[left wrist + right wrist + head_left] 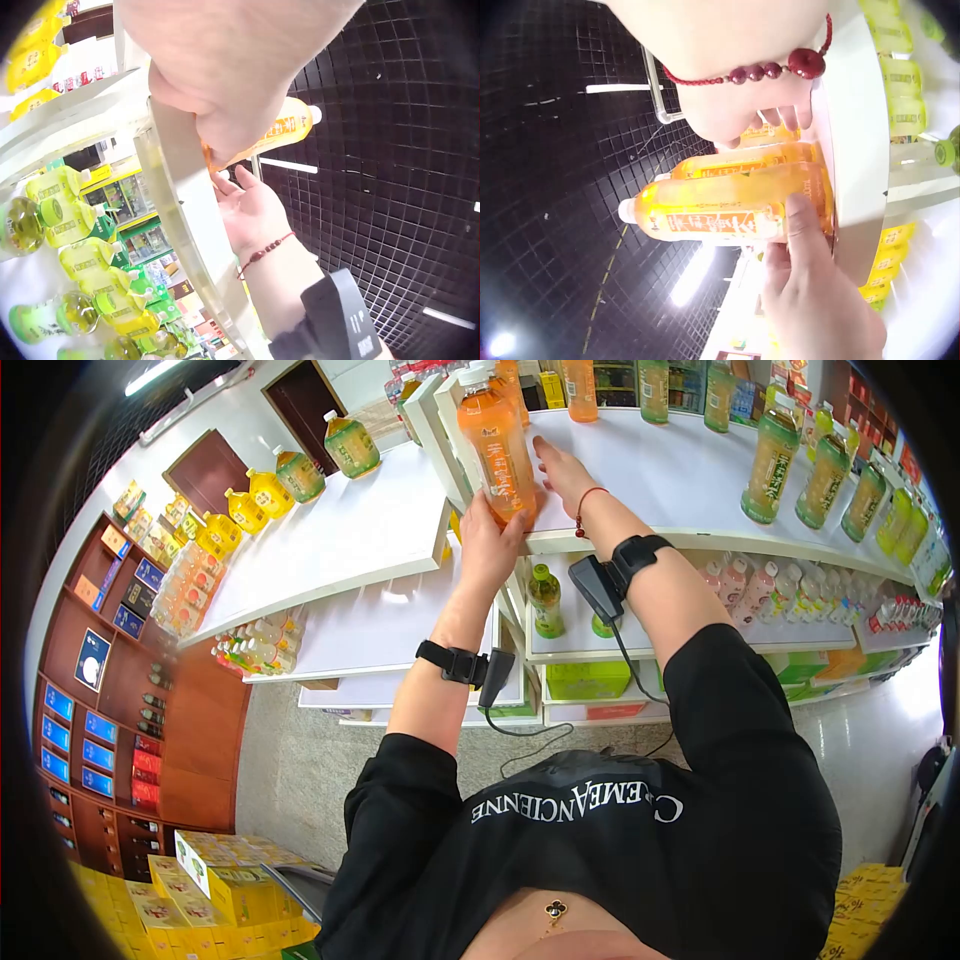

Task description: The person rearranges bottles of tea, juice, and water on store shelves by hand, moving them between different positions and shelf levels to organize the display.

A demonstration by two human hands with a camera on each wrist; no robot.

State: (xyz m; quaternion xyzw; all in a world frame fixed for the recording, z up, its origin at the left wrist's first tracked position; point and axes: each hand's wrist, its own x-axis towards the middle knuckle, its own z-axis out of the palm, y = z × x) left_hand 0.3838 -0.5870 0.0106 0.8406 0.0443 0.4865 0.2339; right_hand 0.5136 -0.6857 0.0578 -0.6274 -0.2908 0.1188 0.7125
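My left hand [488, 548] grips a large orange drink bottle [497, 450] near its base, thumb on one side. The bottle stands upright at the front edge of the white shelf top. In the right wrist view the left thumb [801, 217] presses on the lower part of the label. Beside the bottle, my right hand [566, 472] reaches over the shelf with its fingers extended and holds nothing. Its open palm also shows in the left wrist view, under the bottle's far side. A second orange bottle [742, 159] stands right behind the gripped one, partly hidden.
Green-labelled bottles [772, 465] line the right shelf top [660, 490]. Green and yellow bottles [268, 492] stand along the left shelf top [330, 540]. Lower shelves hold a green bottle [546, 602] and small pink bottles [735, 582]. Yellow cartons [240, 895] are stacked at lower left.
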